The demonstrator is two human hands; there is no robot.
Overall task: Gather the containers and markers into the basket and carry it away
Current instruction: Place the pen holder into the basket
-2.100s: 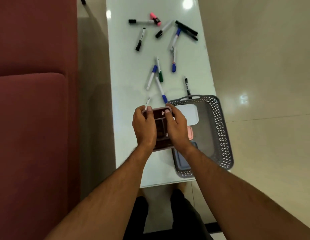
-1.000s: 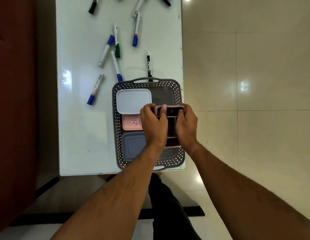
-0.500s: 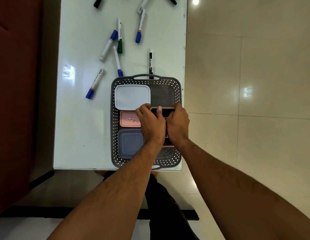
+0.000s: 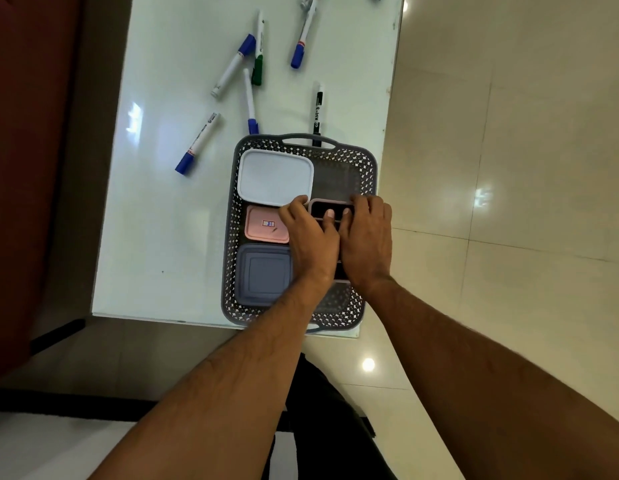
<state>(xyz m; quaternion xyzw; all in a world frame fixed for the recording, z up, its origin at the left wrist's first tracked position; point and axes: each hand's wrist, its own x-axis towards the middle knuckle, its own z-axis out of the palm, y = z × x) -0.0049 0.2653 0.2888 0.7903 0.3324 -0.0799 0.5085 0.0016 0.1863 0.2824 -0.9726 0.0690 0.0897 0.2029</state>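
Now the dark compartmented tray with a pink rim (image 4: 330, 207) is being lowered deeper into the grey perforated plastic basket (image 4: 368, 168), right of three lidded containers, gripped by the curled left hand (image 4: 311, 237) and right hand (image 4: 367, 240); markers are being left outside.

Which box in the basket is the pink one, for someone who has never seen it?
Find the grey perforated plastic basket at the white table's near edge. Along its left side lie three lidded boxes. The small pink-lidded box is the middle one, smallest, with a tiny label.
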